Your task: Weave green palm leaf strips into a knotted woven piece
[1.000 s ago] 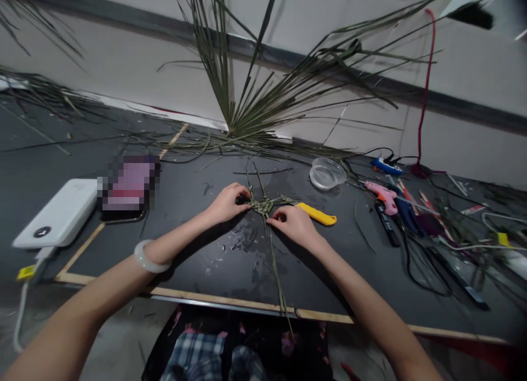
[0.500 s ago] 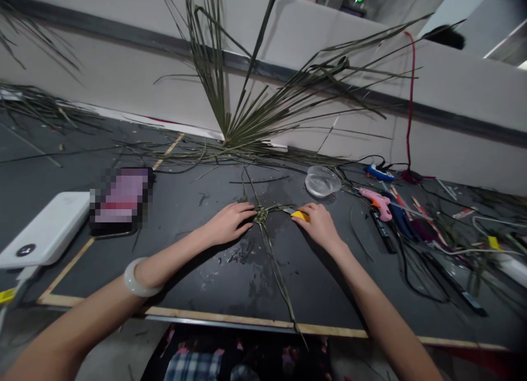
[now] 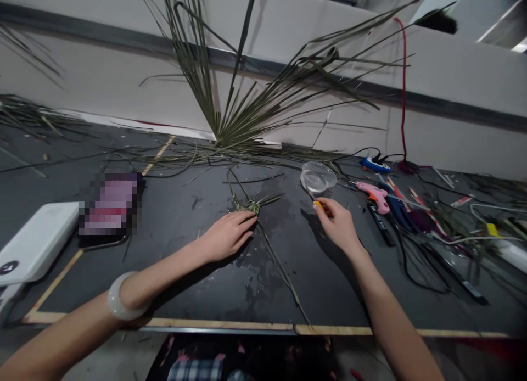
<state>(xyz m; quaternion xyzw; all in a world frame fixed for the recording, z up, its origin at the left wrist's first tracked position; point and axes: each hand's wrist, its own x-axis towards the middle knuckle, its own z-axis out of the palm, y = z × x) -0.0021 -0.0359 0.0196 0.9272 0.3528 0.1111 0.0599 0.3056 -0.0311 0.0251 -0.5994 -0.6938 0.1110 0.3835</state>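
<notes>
My left hand lies palm down on the dark table, its fingers stretched out and resting on the edge of a small knot woven from green leaf strips. Loose strip ends run from this knot toward the back, the right and the table's front edge. To the right, my right hand is closed around a craft knife with a yellow handle. The knife is lifted off the table and apart from the strips; its thin blade points toward the clear plastic bowl. Fingers hide most of the handle.
A phone and a white power bank lie at the left. Long leaf strips fan up against the back partition. On the right are a pink glue gun, a blue tool, cables and scraps.
My right hand has lifted the knife away from the strips and moved right, closer to the bowl. My left hand stays at the woven knot. The view has shifted slightly.
</notes>
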